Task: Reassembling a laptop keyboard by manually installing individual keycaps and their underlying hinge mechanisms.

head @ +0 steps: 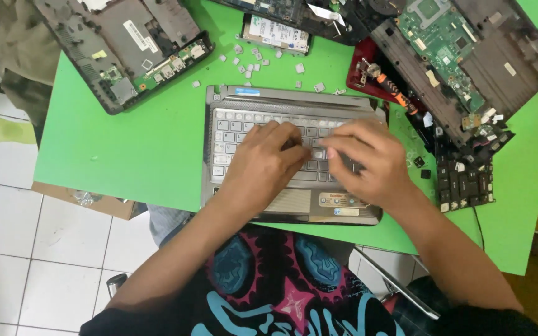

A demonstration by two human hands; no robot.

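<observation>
Both hands press down on the grey plastic laptop keyboard deck (291,155), which lies mid green surface (126,149): left hand (263,162) flat, steadying; right hand (362,158) pinching a key, likely prying. Loose grey keycaps (250,62) lie behind it.

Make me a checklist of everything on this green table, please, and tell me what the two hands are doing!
Surface: green table, mostly covered with parts.
Job's things: silver laptop base with pale keyboard, some keys missing.
Clutter: loose keycaps, opened laptop shell, circuit board, hard drive, black keyboard piece, orange-handled tool.
Grippers: left hand and right hand both press on the keys, fingertips meeting mid-keyboard.
Cables: thin black wire at the right edge.
Surroundings: white tiled floor, cardboard under the table.
</observation>
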